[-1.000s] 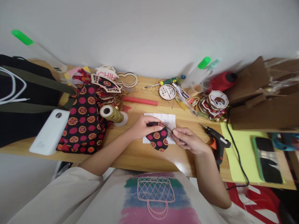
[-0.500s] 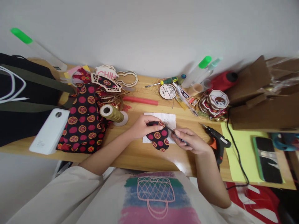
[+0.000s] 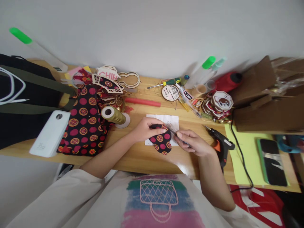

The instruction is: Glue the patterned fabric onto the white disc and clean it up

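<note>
My left hand (image 3: 147, 128) pinches the upper part of a black patterned fabric piece (image 3: 161, 141), thumb on top. The piece has pink and orange circles and a rounded lower end. From the right, my right hand (image 3: 192, 142) grips a thin dark tool (image 3: 174, 133), whose tip meets the fabric's upper right edge near my left thumb. What kind of tool it is cannot be made out. Beneath them lies a sheet of white paper (image 3: 175, 122) with small dark specks on it.
Patterned cloth (image 3: 83, 126), a white power bank (image 3: 49, 134) and a gold thread spool (image 3: 114, 115) lie at left. Behind is a red stick (image 3: 142, 102). To the right are a glue gun (image 3: 220, 144), its black cable, a phone (image 3: 272, 161) and a cardboard box (image 3: 268, 110).
</note>
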Action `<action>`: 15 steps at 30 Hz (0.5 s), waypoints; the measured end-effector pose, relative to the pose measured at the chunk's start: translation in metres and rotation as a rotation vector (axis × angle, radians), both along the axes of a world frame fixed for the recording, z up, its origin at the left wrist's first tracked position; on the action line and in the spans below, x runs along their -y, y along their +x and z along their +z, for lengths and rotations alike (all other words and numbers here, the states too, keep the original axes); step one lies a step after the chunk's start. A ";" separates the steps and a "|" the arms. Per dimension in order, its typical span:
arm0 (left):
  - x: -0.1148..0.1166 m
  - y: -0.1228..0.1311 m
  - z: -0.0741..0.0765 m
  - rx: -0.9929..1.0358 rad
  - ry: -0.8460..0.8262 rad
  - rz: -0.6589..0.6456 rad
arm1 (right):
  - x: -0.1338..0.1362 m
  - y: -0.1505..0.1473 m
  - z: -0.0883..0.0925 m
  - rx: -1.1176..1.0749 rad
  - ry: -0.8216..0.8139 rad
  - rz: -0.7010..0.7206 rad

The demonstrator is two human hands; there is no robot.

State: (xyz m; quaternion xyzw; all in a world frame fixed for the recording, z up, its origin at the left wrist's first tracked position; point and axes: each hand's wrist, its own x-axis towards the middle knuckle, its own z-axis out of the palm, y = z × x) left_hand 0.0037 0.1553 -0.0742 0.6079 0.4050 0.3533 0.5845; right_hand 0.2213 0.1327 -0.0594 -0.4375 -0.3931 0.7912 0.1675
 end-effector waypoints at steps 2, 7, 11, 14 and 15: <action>0.000 0.000 0.000 -0.014 0.013 0.001 | 0.000 0.000 -0.001 0.002 0.003 0.002; 0.001 -0.001 0.002 -0.046 0.036 -0.001 | 0.000 0.001 -0.002 0.003 0.013 0.000; 0.001 -0.001 0.003 -0.035 0.030 0.004 | -0.001 0.003 0.000 0.002 0.008 0.010; 0.001 -0.002 0.004 -0.019 0.013 0.015 | -0.001 0.005 0.001 -0.004 0.002 0.020; 0.001 -0.002 0.004 -0.015 0.006 0.018 | -0.001 0.005 0.001 -0.006 0.001 0.023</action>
